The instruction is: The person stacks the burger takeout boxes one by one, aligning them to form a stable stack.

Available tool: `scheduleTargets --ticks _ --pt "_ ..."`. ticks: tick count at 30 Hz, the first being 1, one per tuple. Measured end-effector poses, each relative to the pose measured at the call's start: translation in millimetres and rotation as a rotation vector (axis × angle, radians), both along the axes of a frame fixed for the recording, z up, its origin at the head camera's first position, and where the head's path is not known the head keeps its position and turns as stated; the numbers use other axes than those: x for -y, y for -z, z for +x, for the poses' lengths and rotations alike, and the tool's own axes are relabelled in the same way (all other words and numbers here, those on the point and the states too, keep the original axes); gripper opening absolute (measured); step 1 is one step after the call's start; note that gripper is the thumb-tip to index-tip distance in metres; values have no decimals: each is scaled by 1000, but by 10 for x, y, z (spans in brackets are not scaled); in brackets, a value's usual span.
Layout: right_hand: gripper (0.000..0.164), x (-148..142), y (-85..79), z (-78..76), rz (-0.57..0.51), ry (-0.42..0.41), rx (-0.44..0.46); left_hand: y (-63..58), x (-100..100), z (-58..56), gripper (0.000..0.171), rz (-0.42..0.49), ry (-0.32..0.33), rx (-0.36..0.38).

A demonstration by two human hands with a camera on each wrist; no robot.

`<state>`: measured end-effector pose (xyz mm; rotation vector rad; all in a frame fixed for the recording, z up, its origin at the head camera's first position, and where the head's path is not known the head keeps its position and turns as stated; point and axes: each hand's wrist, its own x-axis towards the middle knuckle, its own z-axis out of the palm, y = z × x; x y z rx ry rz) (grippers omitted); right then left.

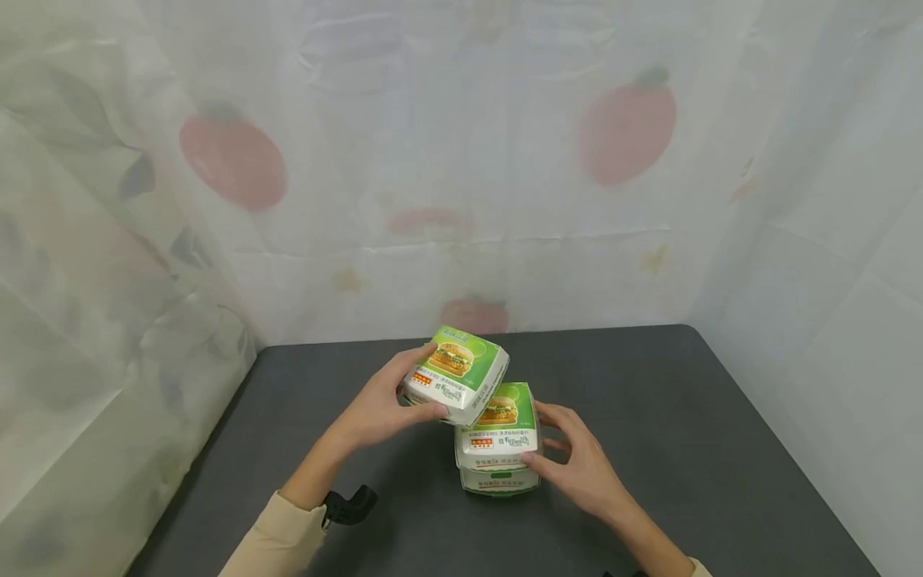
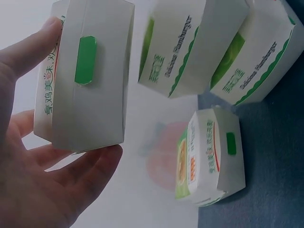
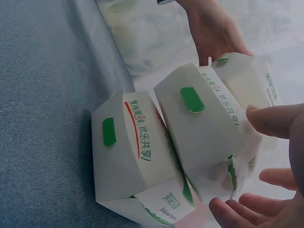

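Left hand point(image 1: 382, 409) holds a tipped box point(image 1: 458, 375) up and left of the stack point(image 1: 497, 459); right hand point(image 1: 579, 465) spreads wide at the stack's right side.

Green-white burger box point(image 1: 458, 377) held tilted, closed; two matching boxes point(image 1: 501, 458) stacked; fourth box point(image 2: 209, 159) standing near them.

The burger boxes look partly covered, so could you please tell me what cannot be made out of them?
Head view: top left part of the upper stacked box, covered by the held box.
Head view: the lone box seen from the left wrist, apparently behind the held box.
Left wrist view: one end of the lower stacked box, cut by the top edge.
All views: anything inside these boxes, which are closed.
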<state>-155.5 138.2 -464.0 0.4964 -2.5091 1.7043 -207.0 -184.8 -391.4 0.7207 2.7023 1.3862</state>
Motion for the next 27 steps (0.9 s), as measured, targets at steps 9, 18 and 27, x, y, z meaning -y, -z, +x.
scheduleTargets --ticks 9,18,27 --pt "72 21 -133 27 124 102 -87 51 -106 35 91 -16 16 -28" --pt "73 160 -325 35 67 34 -155 77 -176 77 90 -41 2 -82" --pt "74 277 -383 -6 -4 -23 -158 84 -318 169 92 -34 -48 -105"
